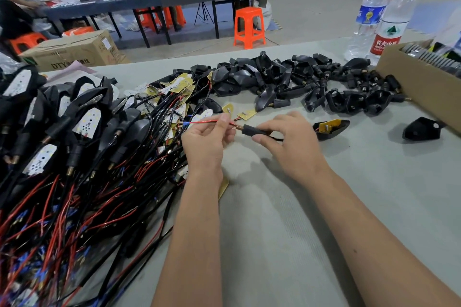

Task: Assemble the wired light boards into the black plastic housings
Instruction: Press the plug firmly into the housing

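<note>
My left hand (207,139) pinches a red wire (204,122) that runs into the brass-tipped end of a black stem (252,130). My right hand (289,139) grips that stem, which belongs to a black plastic housing (330,128) lying just right of the hand with a yellow light board seated in it. Loose yellow light boards (245,114) lie just beyond my hands. A heap of empty black housings (294,80) covers the table behind them.
A big pile of assembled housings with red and black wires (74,157) fills the left side. A cardboard box (424,87) stands at the right edge, with two water bottles (384,15) behind it. One lone black housing (421,129) lies at right.
</note>
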`<action>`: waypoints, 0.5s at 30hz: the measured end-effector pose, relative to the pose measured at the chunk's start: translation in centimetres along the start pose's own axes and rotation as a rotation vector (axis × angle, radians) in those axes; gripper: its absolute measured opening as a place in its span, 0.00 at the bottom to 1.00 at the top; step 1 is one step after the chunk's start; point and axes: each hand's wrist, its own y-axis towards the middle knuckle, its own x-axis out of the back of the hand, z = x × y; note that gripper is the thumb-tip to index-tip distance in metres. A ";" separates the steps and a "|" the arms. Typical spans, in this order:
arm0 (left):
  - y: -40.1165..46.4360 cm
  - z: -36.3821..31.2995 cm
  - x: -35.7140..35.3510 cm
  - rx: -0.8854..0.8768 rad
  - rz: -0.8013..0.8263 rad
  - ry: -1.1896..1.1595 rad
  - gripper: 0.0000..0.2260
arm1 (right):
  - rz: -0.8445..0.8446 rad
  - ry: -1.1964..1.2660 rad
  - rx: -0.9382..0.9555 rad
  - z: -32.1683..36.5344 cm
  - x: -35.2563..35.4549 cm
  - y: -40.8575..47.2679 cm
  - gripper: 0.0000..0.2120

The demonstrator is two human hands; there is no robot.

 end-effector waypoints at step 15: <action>1.5 -3.0 3.5 -0.076 -0.172 -0.333 0.06 | 0.027 -0.155 -0.053 -1.8 1.2 0.2 0.09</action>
